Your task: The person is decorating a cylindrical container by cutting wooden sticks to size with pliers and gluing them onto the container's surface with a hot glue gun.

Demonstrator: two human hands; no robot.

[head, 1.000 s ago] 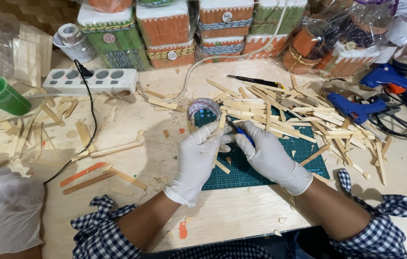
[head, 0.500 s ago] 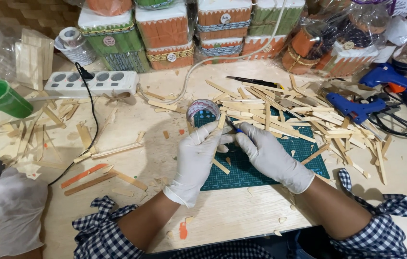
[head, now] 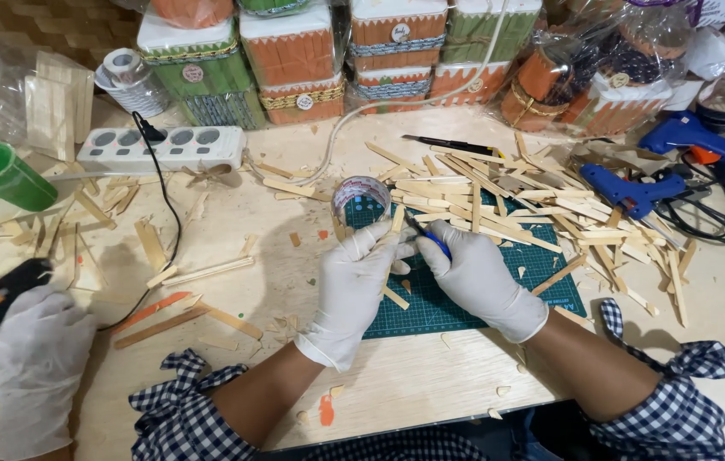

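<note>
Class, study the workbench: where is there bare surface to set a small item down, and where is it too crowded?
Bare wood lies on the table along the near edge, between the green cutting mat and the checked sleeves. A smaller patch sits between the power strip and the left hand, with only scraps. The stick pile by the blue glue guns is crowded.

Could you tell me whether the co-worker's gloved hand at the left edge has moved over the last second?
Yes. The co-worker's gloved hand has risen toward the green cup and carries a black tool, judged against the white power strip.
</note>
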